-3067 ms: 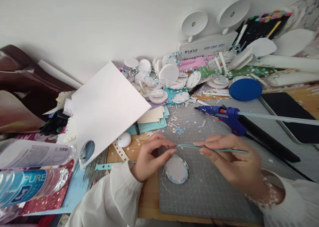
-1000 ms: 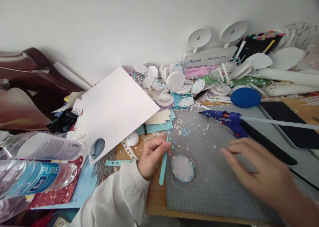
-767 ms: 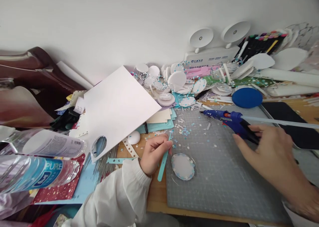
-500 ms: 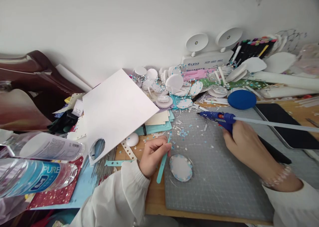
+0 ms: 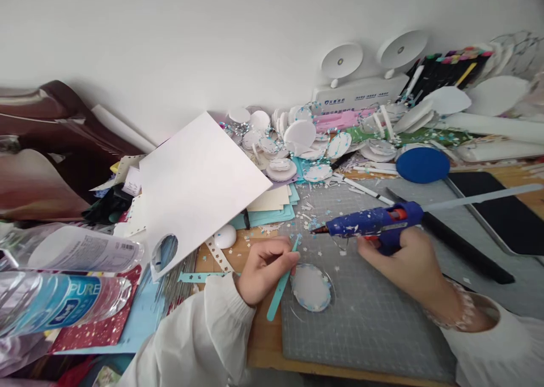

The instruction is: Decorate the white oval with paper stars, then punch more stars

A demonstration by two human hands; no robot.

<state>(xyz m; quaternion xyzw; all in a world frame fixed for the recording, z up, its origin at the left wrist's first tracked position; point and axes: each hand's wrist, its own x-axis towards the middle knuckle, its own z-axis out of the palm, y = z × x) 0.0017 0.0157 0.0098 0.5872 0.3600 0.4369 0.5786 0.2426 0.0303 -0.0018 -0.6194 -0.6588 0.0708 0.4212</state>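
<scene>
My left hand (image 5: 267,271) is closed in a pinch around turquoise tweezers (image 5: 278,297), which slant with their narrow tip up and away from me. A tiny pale blue piece seems to be at that tip. Just right of this hand, a white disc (image 5: 311,288) edged with small blue and white pieces lies on the grey cutting mat (image 5: 361,330), a thin clear strand looping round it. My right hand (image 5: 399,262) grips a blue hot glue gun (image 5: 374,222) above the mat. Its nozzle points left, towards the tweezers' tip, and a glue stick (image 5: 484,197) sticks out behind.
Many decorated white discs (image 5: 300,135) are heaped against the wall. A white board (image 5: 199,188) with a round hole leans at left, beside plastic bottles (image 5: 80,302). A blue round lid (image 5: 423,165), a phone (image 5: 497,211) and a black-handled tool (image 5: 467,248) lie at right.
My right hand has brought the glue gun left and nearer to me, its nozzle now closer to my left hand. The tweezers have shifted slightly; the disc stays on the mat.
</scene>
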